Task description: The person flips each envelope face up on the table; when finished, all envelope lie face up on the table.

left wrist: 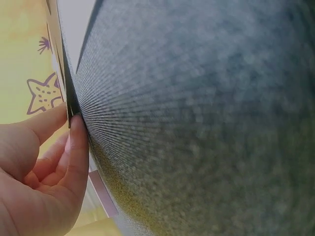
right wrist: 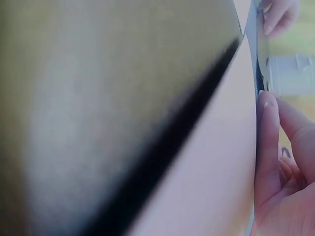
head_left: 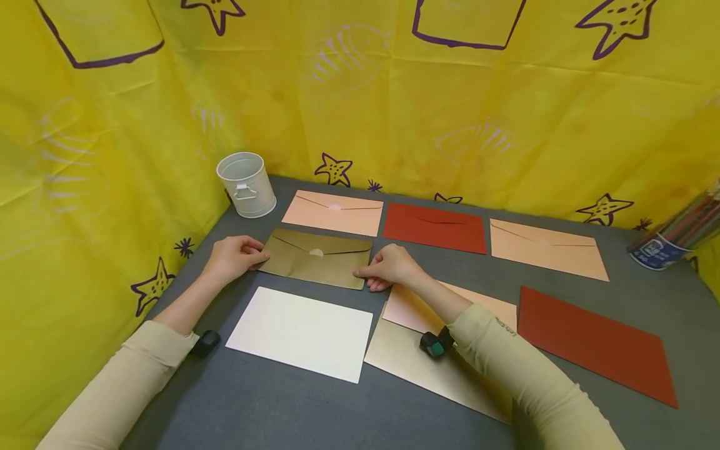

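A gold envelope (head_left: 304, 265) with its flap side up and a pale round seal lies between both hands in the head view. My left hand (head_left: 235, 257) pinches its left edge between thumb and fingers; the left wrist view shows the thumb above and a fingertip below that thin edge (left wrist: 68, 110). At the lower right corner my right hand (head_left: 392, 265) pinches the envelope the same way, seen edge-on in the right wrist view. Just in front lies a white rectangular sheet or envelope (head_left: 300, 334).
Behind are a pink envelope (head_left: 320, 219), a red one (head_left: 433, 234) and a peach one (head_left: 545, 250). Pink (head_left: 405, 312) and gold (head_left: 405, 350) pieces overlap under my right forearm, beside a red one (head_left: 596, 344). A white bucket (head_left: 253, 194) and a pencil tin (head_left: 655, 253) stand behind.
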Demonstrator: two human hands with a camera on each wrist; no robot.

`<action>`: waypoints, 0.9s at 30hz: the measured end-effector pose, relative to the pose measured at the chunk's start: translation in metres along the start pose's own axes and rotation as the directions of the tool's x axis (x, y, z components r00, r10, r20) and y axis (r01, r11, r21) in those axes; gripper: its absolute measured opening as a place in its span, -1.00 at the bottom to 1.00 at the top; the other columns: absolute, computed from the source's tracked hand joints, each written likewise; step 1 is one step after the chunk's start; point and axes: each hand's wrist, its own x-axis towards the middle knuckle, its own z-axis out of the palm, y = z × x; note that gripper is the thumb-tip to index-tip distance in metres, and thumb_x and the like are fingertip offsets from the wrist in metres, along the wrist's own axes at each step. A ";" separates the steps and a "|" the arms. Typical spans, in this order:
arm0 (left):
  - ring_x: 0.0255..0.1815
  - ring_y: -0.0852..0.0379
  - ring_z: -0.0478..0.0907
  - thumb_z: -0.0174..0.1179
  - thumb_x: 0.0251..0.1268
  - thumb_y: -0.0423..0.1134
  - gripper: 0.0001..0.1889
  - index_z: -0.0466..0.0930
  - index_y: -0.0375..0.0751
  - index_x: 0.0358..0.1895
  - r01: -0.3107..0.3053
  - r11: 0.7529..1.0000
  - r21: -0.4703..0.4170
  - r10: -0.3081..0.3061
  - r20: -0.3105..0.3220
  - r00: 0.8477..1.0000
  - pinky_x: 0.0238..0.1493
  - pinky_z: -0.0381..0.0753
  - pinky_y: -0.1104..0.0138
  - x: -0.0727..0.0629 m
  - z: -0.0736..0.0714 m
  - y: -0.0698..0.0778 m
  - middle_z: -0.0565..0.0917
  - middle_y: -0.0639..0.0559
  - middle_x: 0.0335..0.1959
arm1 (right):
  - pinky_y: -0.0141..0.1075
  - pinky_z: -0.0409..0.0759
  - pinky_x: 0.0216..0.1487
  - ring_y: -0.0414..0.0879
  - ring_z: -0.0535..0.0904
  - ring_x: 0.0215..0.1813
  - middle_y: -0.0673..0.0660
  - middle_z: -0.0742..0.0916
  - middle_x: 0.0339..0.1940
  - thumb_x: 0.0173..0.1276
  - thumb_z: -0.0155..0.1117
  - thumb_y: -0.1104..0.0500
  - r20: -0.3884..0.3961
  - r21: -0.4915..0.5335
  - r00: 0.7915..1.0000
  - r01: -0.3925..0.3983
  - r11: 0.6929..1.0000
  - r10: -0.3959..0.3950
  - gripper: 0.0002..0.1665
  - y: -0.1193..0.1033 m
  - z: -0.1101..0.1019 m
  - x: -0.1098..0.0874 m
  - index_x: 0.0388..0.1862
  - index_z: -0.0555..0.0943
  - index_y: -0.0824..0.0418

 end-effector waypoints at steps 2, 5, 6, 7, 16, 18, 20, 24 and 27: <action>-0.37 -0.01 0.54 0.33 0.26 -0.19 -0.67 0.63 -0.44 -0.11 -0.010 1.000 0.007 0.010 -0.006 1.000 -0.37 0.49 0.31 0.000 0.001 0.001 0.66 -0.15 -0.38 | -0.41 0.59 -0.58 -0.18 0.63 -0.68 0.11 0.71 -0.67 0.16 0.51 -0.02 -0.004 0.004 1.000 -0.002 1.000 0.002 -0.61 0.001 0.000 -0.001 -0.62 0.69 0.26; -0.37 -0.01 0.50 0.33 0.25 -0.21 -0.69 0.63 -0.43 -0.13 -0.016 1.000 0.016 0.016 -0.014 1.000 -0.38 0.47 0.31 0.000 0.002 0.003 0.63 -0.14 -0.40 | -0.41 0.59 -0.57 -0.18 0.64 -0.68 0.10 0.71 -0.67 0.16 0.51 0.00 -0.007 0.005 1.000 0.004 1.000 -0.004 -0.63 0.001 0.000 -0.002 -0.61 0.69 0.25; -0.36 -0.02 0.49 0.33 0.25 -0.21 -0.70 0.63 -0.43 -0.14 -0.017 1.000 0.018 0.017 -0.016 1.000 -0.38 0.46 0.30 0.000 0.002 0.003 0.63 -0.14 -0.40 | -0.40 0.59 -0.57 -0.18 0.64 -0.68 0.10 0.71 -0.67 0.16 0.51 0.00 -0.009 0.006 1.000 0.006 1.000 -0.006 -0.64 0.001 0.000 -0.002 -0.61 0.69 0.25; -0.36 -0.02 0.49 0.33 0.25 -0.22 -0.70 0.62 -0.44 -0.14 -0.020 1.000 0.022 0.021 -0.020 1.000 -0.37 0.46 0.30 0.000 0.002 0.004 0.62 -0.14 -0.40 | -0.40 0.59 -0.57 -0.18 0.64 -0.68 0.10 0.71 -0.67 0.16 0.51 0.01 -0.011 0.007 1.000 0.009 1.000 -0.009 -0.65 0.001 0.000 -0.002 -0.61 0.69 0.25; -0.36 -0.04 0.49 0.32 0.24 -0.28 -0.72 0.61 -0.44 -0.11 -0.055 0.998 0.027 0.056 -0.043 0.998 -0.35 0.47 0.26 -0.001 0.005 0.006 0.62 -0.17 -0.38 | -0.37 0.62 -0.53 -0.17 0.65 -0.63 0.11 0.72 -0.63 0.19 0.49 0.07 -0.005 0.057 0.998 0.063 0.996 -0.063 -0.72 0.005 -0.002 -0.008 -0.49 0.68 0.26; -0.31 -0.09 0.52 0.33 0.23 -0.30 -0.71 0.61 -0.45 -0.08 -0.089 0.996 0.032 0.091 -0.060 0.994 -0.29 0.52 0.19 -0.001 0.007 0.006 0.63 -0.22 -0.32 | -0.34 0.65 -0.49 -0.14 0.68 -0.58 0.11 0.73 -0.59 0.20 0.48 0.08 -0.006 0.085 0.996 0.085 0.993 -0.085 -0.74 0.007 -0.003 -0.011 -0.41 0.68 0.26; -0.22 -0.15 0.55 0.34 0.21 -0.32 -0.69 0.61 -0.45 -0.04 -0.140 0.990 0.031 0.142 -0.076 0.987 -0.18 0.55 0.09 -0.002 0.010 0.009 0.64 -0.28 -0.22 | -0.31 0.67 -0.42 -0.11 0.70 -0.51 0.11 0.74 -0.54 0.21 0.48 0.08 -0.018 0.114 0.994 0.108 0.988 -0.106 -0.74 0.010 -0.005 -0.015 -0.33 0.67 0.26; -0.05 -0.21 0.56 0.34 0.20 -0.33 -0.68 0.62 -0.40 0.00 -0.259 0.966 -0.015 0.257 -0.079 0.963 -0.07 0.57 -0.02 -0.004 0.019 0.023 0.61 -0.31 -0.06 | -0.26 0.68 -0.23 -0.05 0.71 -0.31 0.11 0.75 -0.36 0.25 0.44 0.06 -0.056 0.176 0.990 0.140 0.974 -0.132 -0.70 0.016 -0.013 -0.029 -0.16 0.65 0.22; -0.02 -0.17 0.57 0.35 0.20 -0.32 -0.67 0.62 -0.36 0.02 -0.351 0.933 -0.078 0.348 -0.049 0.936 -0.08 0.61 0.02 -0.009 0.027 0.044 0.63 -0.25 -0.04 | -0.21 0.65 -0.07 0.03 0.68 -0.13 0.16 0.73 -0.15 0.29 0.40 0.07 -0.077 0.261 0.986 0.160 0.952 -0.145 -0.62 0.021 -0.021 -0.045 0.01 0.62 0.24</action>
